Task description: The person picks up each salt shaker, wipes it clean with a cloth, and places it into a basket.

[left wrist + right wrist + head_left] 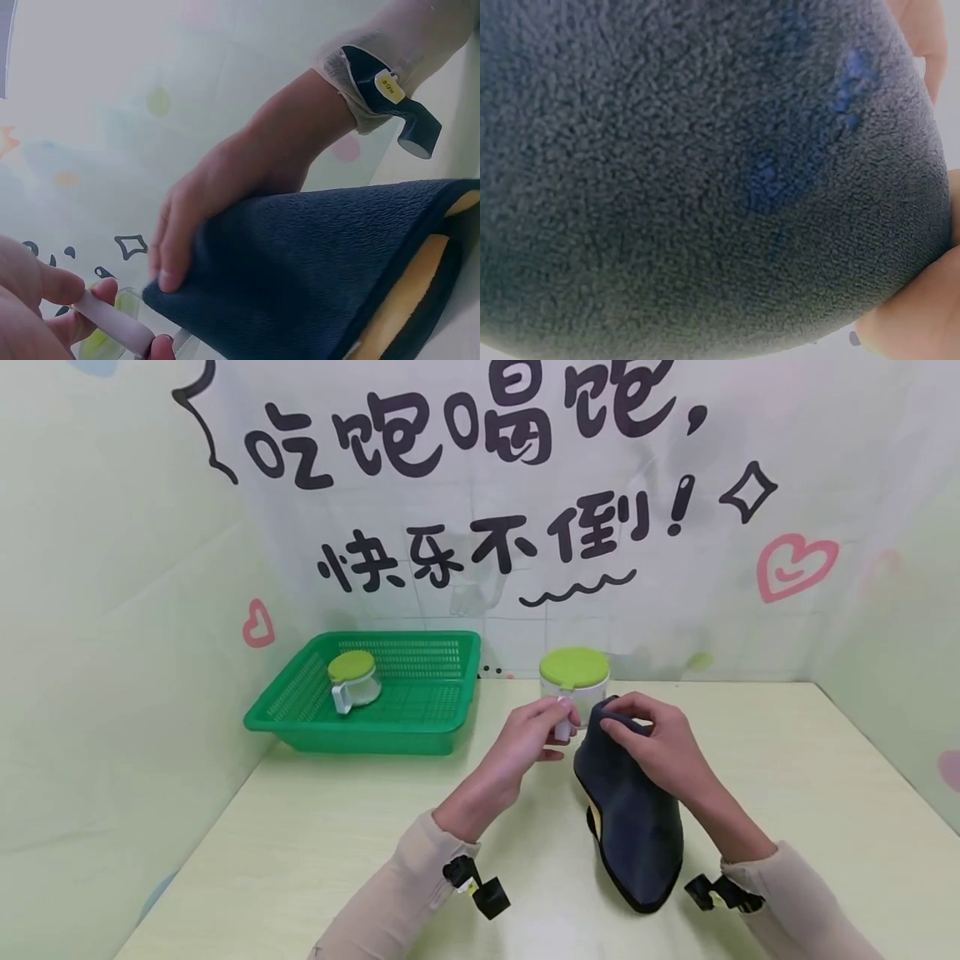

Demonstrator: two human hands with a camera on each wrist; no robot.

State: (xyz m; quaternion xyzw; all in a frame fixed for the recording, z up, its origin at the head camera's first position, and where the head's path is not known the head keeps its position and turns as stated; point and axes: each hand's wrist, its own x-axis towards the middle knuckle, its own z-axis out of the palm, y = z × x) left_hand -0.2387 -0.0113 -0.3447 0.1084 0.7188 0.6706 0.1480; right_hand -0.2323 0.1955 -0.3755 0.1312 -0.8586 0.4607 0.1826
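Observation:
A clear seasoning jar (588, 702) with a lime-green lid (574, 667) stands near the back of the table. My left hand (522, 737) grips its white handle (120, 324) between thumb and fingers. Just right of it, my right hand (666, 745) pinches the top of a dark blue, fuzzy cloth (637, 827) with black edging and a tan underside. The cloth hangs in folds, its lower end towards me. It covers part of the jar's right side. In the right wrist view the cloth (705, 187) fills most of the picture.
At the back left stands a green plastic basket (375, 739) with mesh sides. Inside it is a second seasoning jar (364, 687) with a green lid and white handle. The pale table (787, 793) meets a printed sheet (675, 610) behind and at both sides.

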